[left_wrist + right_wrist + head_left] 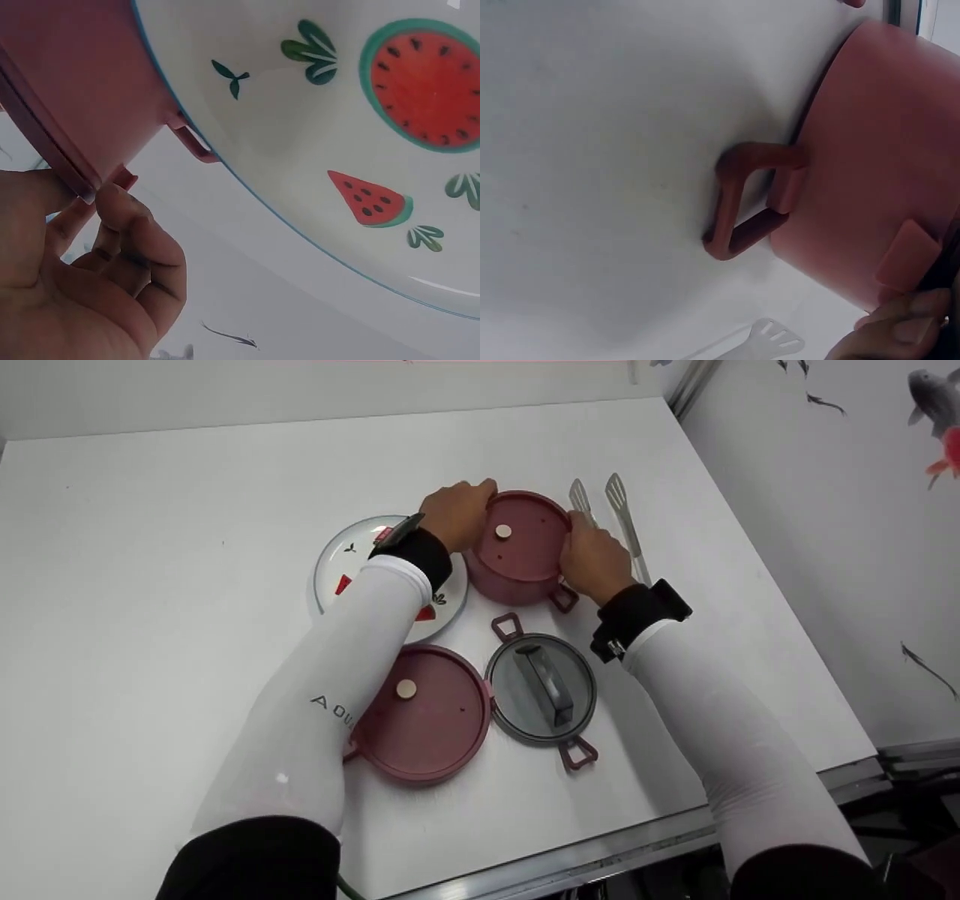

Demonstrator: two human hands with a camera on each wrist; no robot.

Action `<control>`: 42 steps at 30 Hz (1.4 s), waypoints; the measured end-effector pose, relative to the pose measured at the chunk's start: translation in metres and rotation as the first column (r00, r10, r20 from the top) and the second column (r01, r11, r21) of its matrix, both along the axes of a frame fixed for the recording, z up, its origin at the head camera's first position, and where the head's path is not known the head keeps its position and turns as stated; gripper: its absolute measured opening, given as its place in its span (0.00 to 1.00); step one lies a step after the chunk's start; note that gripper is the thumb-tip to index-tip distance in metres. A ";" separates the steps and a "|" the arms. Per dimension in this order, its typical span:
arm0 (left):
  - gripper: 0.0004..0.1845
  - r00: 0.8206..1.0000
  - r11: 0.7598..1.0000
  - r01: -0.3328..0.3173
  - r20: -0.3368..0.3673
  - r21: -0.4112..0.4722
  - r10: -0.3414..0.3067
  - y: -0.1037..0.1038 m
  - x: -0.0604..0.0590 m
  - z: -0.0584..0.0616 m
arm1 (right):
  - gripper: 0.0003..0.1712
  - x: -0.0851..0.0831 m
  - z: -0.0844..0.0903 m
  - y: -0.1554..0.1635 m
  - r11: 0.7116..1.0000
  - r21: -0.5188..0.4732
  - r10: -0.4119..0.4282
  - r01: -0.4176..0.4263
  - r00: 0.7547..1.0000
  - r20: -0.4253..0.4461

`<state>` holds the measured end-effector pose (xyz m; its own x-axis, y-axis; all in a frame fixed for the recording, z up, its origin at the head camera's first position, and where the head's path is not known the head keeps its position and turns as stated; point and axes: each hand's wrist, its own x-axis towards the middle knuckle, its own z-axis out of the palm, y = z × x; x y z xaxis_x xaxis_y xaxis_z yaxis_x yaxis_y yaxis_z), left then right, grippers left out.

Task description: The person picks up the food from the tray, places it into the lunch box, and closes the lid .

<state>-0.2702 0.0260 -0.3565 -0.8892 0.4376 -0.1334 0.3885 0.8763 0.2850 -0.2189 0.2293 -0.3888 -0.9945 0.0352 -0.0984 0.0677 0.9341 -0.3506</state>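
Note:
Both hands are at a dark red pot (514,589) with a matching flat lid (529,551) bearing a small cream knob. At the pot's far left, my left hand (455,516) grips the lid's edge; the left wrist view shows thumb and fingers (124,206) pinching that rim. My right hand (598,561) holds the opposite side of the rim. Its fingertips (915,330) lie beside a small tab (907,259) on the lid in the right wrist view. One loop handle (727,202) sticks out low from the pot, while most of the right hand is hidden there.
Left of the pot lies a white plate (334,555) with watermelon pictures, partly under the left forearm. Nearer stand a second red lidded pot (435,727) and a smaller pot with a grey lid (510,682). Two slotted turners (617,499) lie at the right.

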 end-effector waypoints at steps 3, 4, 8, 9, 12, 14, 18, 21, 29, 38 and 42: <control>0.16 0.999 1.000 0.010 -0.033 -0.028 -0.011 -0.001 0.002 -0.005 | 0.27 -0.001 0.000 -0.002 0.999 0.045 -0.002 0.003 1.000 -0.020; 0.16 0.999 0.999 0.014 -0.043 -0.039 -0.016 -0.001 0.003 -0.007 | 0.28 -0.001 0.001 -0.003 0.999 0.050 -0.002 0.003 0.999 -0.035; 0.22 0.999 0.997 0.017 -0.049 -0.076 -0.020 -0.002 0.006 -0.012 | 0.32 -0.008 0.001 -0.010 0.999 -0.017 0.038 -0.040 0.995 -0.087; 0.24 0.999 0.997 0.014 -0.039 -0.081 -0.017 -0.003 0.006 -0.013 | 0.33 -0.011 0.001 -0.012 0.997 -0.043 0.059 -0.063 0.994 -0.095; 0.29 1.000 0.996 0.008 -0.010 -0.089 -0.008 -0.005 0.008 -0.012 | 0.34 -0.017 -0.001 -0.016 0.985 -0.102 0.129 -0.139 0.987 -0.092; 0.31 1.000 0.996 0.006 0.008 -0.090 -0.005 -0.005 0.009 -0.012 | 0.34 -0.019 -0.003 -0.017 0.979 -0.107 0.162 -0.172 0.983 -0.091; 0.31 1.000 0.995 -0.008 0.003 -0.102 0.008 -0.005 0.009 -0.013 | 0.34 -0.019 -0.008 -0.018 0.977 -0.085 0.189 -0.196 0.978 -0.090; 0.32 0.999 0.992 -0.028 -0.018 -0.120 0.026 -0.003 0.010 -0.015 | 0.34 -0.018 -0.009 -0.018 0.977 -0.090 0.184 -0.191 0.979 -0.083; 0.33 0.999 0.988 -0.047 -0.030 -0.148 0.043 0.004 0.012 -0.017 | 0.35 -0.013 -0.011 -0.016 0.980 -0.124 0.152 -0.157 0.987 -0.048; 0.35 0.998 0.994 -0.041 -0.050 -0.097 0.036 0.012 0.013 -0.023 | 0.34 -0.007 -0.012 -0.012 0.991 -0.051 0.119 -0.124 0.989 -0.091; 0.34 0.999 0.997 -0.031 -0.038 -0.069 0.028 0.014 0.011 -0.024 | 0.34 -0.007 -0.013 -0.010 0.990 -0.076 0.113 -0.122 0.987 -0.111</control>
<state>-0.2595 0.0397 -0.3806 -0.9064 0.4021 -0.1297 0.3713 0.9046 0.2093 -0.2260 0.2197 -0.4018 -0.9962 -0.0866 0.0099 -0.0826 0.9010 -0.4259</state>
